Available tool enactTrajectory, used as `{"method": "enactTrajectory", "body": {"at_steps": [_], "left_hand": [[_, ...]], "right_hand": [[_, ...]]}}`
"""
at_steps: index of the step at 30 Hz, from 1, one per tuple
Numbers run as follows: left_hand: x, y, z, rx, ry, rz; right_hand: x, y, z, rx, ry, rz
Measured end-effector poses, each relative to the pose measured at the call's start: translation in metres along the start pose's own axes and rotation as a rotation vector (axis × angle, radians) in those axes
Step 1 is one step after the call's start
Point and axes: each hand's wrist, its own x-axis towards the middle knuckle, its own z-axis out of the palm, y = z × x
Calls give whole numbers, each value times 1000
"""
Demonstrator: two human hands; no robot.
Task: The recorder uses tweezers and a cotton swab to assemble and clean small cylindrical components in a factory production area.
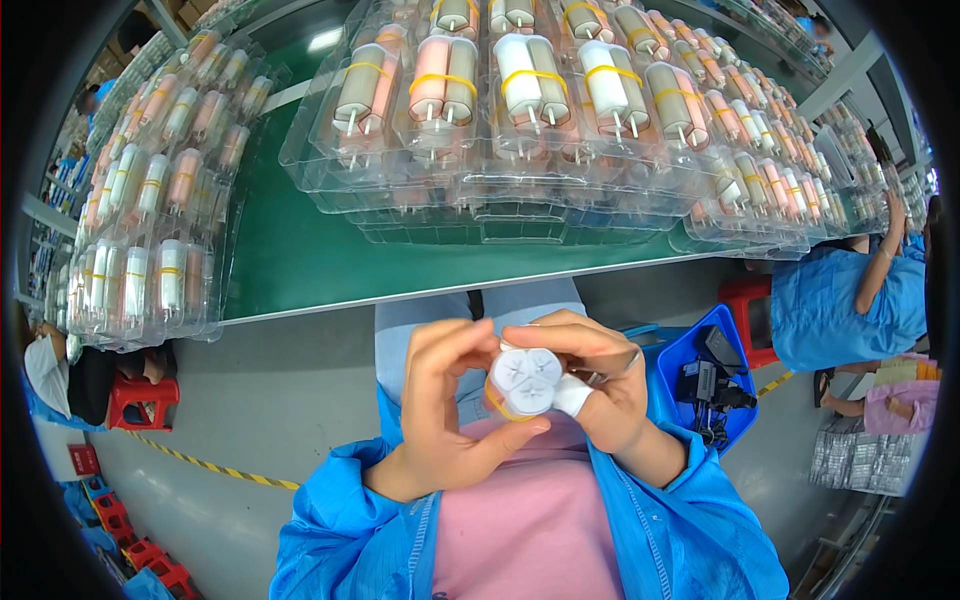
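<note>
Close in over the lap now, and both hands are wrapped round a small bundle of white cylinders (522, 381), end faces turned up at the camera, a yellow rubber band just showing at its lower left edge. The left hand (445, 405) cups it from the side, thumb pressed underneath and fingers curled over the top, clearly grasping; the right hand (600, 385) closes on it from the other side, one fingertip wrapped in a white cot, thumb arched across the top. The bundle sits raised in front of the chest, well short of the green table (300, 260). It looks light, easily held on fingertips alone, and the cylinder shells look stiff and smooth, so likely a bit slippery; the band is what stops the pieces sliding past each other. Best grip seems to be round the sides at the band, not on the end faces, where matching pieces in the clear plastic trays (480, 150) on the table carry thin pins that would probably bend. A blue bin (690, 345) sits just right of the knee
</note>
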Motion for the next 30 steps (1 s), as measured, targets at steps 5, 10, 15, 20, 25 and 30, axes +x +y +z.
{"method": "enactTrajectory", "body": {"at_steps": [5,10,15,20,25,30], "left_hand": [[2,-2,-6,-138,-142,-123],[3,-2,-7,-11,-122,-120],[6,4,-9,328,-7,50],[4,1,-8,413,56,163],[3,1,-8,381,59,160],[0,-4,-10,170,-33,30]], "right_hand": [[0,-4,-2,-70,-3,3],[-1,3,-1,-183,62,-81],[2,0,0,-239,347,-157],[-6,1,-6,-74,400,-180],[-1,-15,-3,136,327,5],[-4,-22,-2,129,326,-24]]}}
